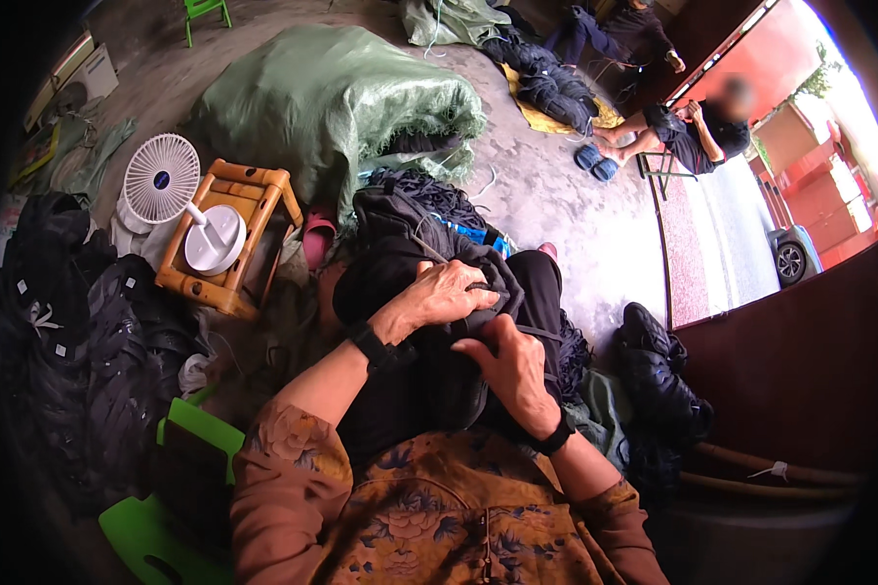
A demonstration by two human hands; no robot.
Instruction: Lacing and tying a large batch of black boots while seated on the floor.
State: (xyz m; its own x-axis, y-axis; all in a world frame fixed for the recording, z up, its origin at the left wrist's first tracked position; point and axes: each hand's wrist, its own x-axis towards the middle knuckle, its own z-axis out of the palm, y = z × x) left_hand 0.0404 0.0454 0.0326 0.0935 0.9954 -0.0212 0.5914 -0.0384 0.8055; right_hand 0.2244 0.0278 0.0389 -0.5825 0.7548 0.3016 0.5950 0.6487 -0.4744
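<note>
A dark grey and black fabric piece [466,385], with narrow straps, lies across my lap; its exact kind is hard to make out against my black trousers. My left hand [447,294] bends over its upper part, fingers curled into the cloth. Just below and to the right, my right hand [513,369] grips its edge, thumb pointing left and fingers bent. Between the hands the cloth is bunched. Beyond my knees lies a heap of black cords or straps [429,198], with a bit of blue packaging [478,234] beside it.
A bamboo stool [226,292] bearing a white fan [162,179] stands at left. Black bundles [63,322] and a green chair [200,429] are nearer. A large green sack [302,107] lies ahead. At far right a person [717,132] sits by the doorway; another sits further back.
</note>
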